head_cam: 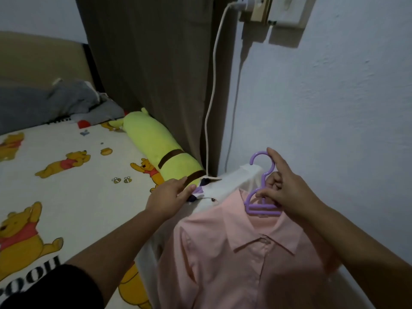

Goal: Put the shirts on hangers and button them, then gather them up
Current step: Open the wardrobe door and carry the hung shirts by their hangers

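The right hand (287, 186) pinches the purple hanger (259, 197) with the buttoned pink shirt (240, 253) hanging just below, the left hand (171, 195) lies flat on the white shirt (225, 184) beside it, so gathering comes next.

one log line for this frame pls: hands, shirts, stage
right hand: grips purple hanger | left hand: touching white shirt | pink shirt: hung, looks buttoned | stage: gathering

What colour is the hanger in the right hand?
Purple. The hanger, gripped by the right hand, shows best in the head view, above the pink shirt.
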Available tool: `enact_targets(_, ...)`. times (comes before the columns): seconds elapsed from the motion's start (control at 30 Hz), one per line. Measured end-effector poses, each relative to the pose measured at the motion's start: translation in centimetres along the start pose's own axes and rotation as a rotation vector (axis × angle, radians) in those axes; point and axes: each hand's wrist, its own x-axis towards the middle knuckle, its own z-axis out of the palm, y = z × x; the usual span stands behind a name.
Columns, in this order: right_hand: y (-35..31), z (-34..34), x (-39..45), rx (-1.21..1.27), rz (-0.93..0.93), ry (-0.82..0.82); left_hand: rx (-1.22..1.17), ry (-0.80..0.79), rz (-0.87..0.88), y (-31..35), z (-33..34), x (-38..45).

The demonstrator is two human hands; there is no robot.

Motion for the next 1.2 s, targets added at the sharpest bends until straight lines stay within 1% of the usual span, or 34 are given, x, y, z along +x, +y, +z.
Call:
enact_targets(0.1,0.4,1.3,0.7,-0.009,-0.019,-0.051,-0.01,-0.118,-0.186,-1.9,1.3,0.2)
enact_targets(0.17,0.7,2.2,1.3,-0.01,-0.018,-0.072,-0.023,-0.234,-0.294,-2.4,1.9,0.4)
enact_targets(0.23,0.9,3.1,1.8,-0.009,-0.02,-0.097,-0.089,-0.37,-0.375,-2.2,2.0,0.6)
enact_targets(0.27,1.0,3.5,2.1,-0.009,-0.026,-0.107,-0.131,-0.413,-0.41,-2.1,2.1,0.8)
enact_targets(0.33,0.9,4.1,2.6,0.005,-0.037,-0.124,-0.182,-0.451,-0.462,-2.1,2.2,1.0)
enact_targets(0.5,0.3,5.0,3.4,0.006,-0.079,-0.135,-0.242,-0.465,-0.578,-2.9,2.4,0.9)
enact_targets(0.57,0.1,5.2,3.7,0.014,-0.094,-0.139,-0.176,-0.463,-0.556,-3.1,2.3,1.0)
enact_targets(0.63,-0.1,5.3,3.9,0.019,-0.101,-0.132,-0.082,-0.433,-0.499,-3.3,2.2,1.1)
enact_targets(0.77,-0.6,5.2,3.8,0.019,-0.1,-0.111,-0.051,-0.267,-0.431,-2.9,1.0,0.8)
enact_targets(0.87,-1.3,5.0,3.8,0.031,-0.113,-0.086,-0.028,-0.138,-0.311,-2.6,-0.2,0.8)
enact_targets(0.93,-1.9,4.6,3.8,0.031,-0.117,-0.063,-0.035,-0.094,-0.232,-1.7,-1.4,0.6)
enact_targets(1.07,-3.4,3.4,3.6,0.078,-0.125,0.012,-0.018,-0.096,-0.075,1.3,-3.8,-0.1)
enact_targets(1.2,-5.2,1.2,3.1,0.067,-0.141,0.121,-0.065,-0.134,0.092,3.5,-6.0,-0.2)
